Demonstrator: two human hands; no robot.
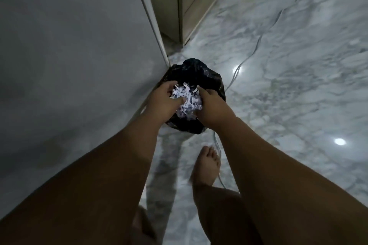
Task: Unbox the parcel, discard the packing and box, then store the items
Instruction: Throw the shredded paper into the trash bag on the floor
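Both forearms reach down; left hand [166, 98] and right hand [212, 105] cup white shredded paper packing [187, 99] above black plastic bin bag [201, 75]. Best lowered inside the bag before letting go, lest shreds scatter.

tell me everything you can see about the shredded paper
The white shredded paper packing is a loose, crinkled wad of thin strips, faintly bluish in the dim light. It is bunched between the left hand and the right hand, which press it from both sides. It sits over the open mouth of the black plastic bin bag on the marble floor.
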